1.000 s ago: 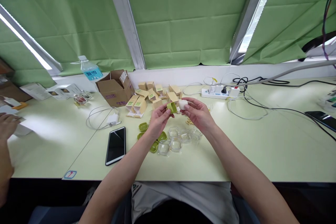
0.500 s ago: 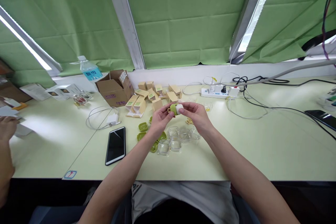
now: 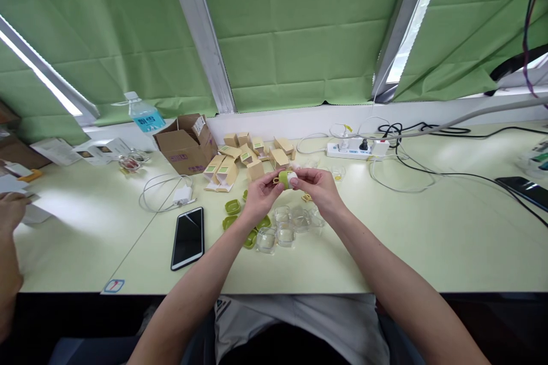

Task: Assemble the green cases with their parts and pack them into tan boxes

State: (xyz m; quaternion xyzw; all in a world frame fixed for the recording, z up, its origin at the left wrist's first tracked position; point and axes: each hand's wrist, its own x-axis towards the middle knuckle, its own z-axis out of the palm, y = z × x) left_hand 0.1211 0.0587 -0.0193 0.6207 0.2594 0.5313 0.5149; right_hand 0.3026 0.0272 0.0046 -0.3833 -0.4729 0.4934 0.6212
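Between my two hands, above the table, is a small rounded green-and-white container [image 3: 284, 179] with a yellowish loop at its left end. My left hand [image 3: 261, 197] is closed, fingers and thumb pinching the green part. Closed as well, my right hand [image 3: 321, 191] grips the white end, covering part of it. Under my hands lie several clear plastic cups [image 3: 285, 235] and, to their left, several small green square lid-like pieces [image 3: 233, 207], some hidden by my left forearm. A small bunch of yellow loops [image 3: 306, 197] shows beside my right hand.
Small tan boxes [image 3: 256, 170] lie beyond my hands, next to an open cardboard carton [image 3: 188, 145] and a water bottle [image 3: 145, 114]. A phone [image 3: 188, 238] and white charger [image 3: 182, 195] are left. A power strip [image 3: 349, 148] with cables stands behind. Another person's hand [image 3: 12, 211] is far left.
The white end shows less now, and my right fingers sit closer against the green part. Both hands stay in nearly the same place; the view has shifted slightly.
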